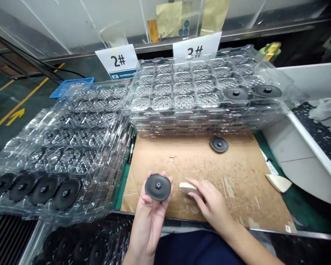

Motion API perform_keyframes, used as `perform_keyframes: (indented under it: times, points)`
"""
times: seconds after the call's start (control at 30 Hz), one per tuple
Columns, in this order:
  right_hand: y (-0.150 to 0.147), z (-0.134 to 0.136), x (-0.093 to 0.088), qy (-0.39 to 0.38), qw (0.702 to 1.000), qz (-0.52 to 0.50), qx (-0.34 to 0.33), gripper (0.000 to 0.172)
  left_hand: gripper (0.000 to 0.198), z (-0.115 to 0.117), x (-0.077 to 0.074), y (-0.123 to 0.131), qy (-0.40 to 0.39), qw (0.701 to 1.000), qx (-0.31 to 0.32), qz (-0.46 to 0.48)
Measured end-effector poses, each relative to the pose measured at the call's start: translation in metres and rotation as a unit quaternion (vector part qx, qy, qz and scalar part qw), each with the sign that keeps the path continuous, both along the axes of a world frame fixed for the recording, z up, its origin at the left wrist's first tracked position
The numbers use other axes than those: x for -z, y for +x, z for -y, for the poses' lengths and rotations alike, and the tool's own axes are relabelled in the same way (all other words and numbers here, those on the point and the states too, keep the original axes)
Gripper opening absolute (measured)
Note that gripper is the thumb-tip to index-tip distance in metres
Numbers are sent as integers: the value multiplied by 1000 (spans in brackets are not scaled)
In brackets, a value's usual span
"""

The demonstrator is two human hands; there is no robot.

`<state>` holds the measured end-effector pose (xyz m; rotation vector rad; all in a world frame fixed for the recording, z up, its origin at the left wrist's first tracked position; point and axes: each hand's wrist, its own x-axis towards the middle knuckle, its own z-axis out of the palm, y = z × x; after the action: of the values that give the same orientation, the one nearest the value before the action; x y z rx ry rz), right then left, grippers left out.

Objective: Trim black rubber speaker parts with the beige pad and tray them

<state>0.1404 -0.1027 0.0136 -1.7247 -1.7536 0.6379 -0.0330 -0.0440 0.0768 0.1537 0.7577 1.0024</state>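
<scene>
A round black plastic disc (153,192) with a small raised centre stub faces up in my left hand (150,217), whose fingers grip its rim from beneath. My right hand (209,200) pinches a small cream-coloured block (188,187) between thumb and fingers, just right of the disc and apart from it. What the block is made of I cannot tell. Another black disc (219,145) lies on the cardboard sheet (195,165) beyond my hands.
Stacked clear trays (165,88) stand at the back, with two black discs at the right end. More clear trays (71,147) are stacked at left, a row of discs in front. At right are a white bin (306,140) and a cream wedge (278,183). A black marker (130,154) lies left.
</scene>
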Motion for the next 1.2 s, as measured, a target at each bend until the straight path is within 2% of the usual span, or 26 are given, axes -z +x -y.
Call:
perform_keyframes:
  times: [0.13,0.23,0.3,0.37,0.47,0.53,0.67,0.7,0.77,0.83,0.97,1.03,1.1,1.13,1.2]
  points:
    - [0,6,-18,-14,999,-30,-32,21,47,-3,1,5,-3,1000,10,-9]
    - [2,-4,-51,-6,997,-75,23,22,48,3,0,17,27,999,32,-31]
    - [1,-11,-79,40,988,-132,62,26,51,11,-3,27,40,997,54,-38]
    - [-2,-15,-104,78,983,-163,28,30,51,19,-7,35,26,995,92,-31]
    - [-3,-15,-123,16,983,-166,-71,25,46,27,-9,41,8,992,119,-40]
    - [-2,-15,-125,-12,985,-153,-79,22,44,29,-8,44,13,992,116,-56]
    - [2,-6,-119,97,985,-141,-20,28,45,31,-10,47,12,989,135,-58]
    - [3,-2,-118,97,983,-156,-30,29,49,31,-11,47,15,989,133,-58]
    - [4,5,-118,47,979,-188,-62,26,55,31,-13,48,20,990,120,-69]
    - [6,8,-119,20,980,-194,-48,23,52,32,-15,50,25,989,108,-95]
    - [8,10,-122,115,974,-196,13,27,45,34,-19,53,49,985,136,-99]
    - [10,13,-124,102,968,-231,-6,26,49,34,-21,52,64,983,152,-76]
    - [12,15,-124,48,966,-252,-25,23,53,34,-22,53,71,983,152,-77]
    - [12,14,-124,39,968,-248,-14,23,54,34,-22,53,72,982,151,-88]
    - [12,11,-123,68,971,-229,23,25,54,35,-22,55,74,979,156,-108]
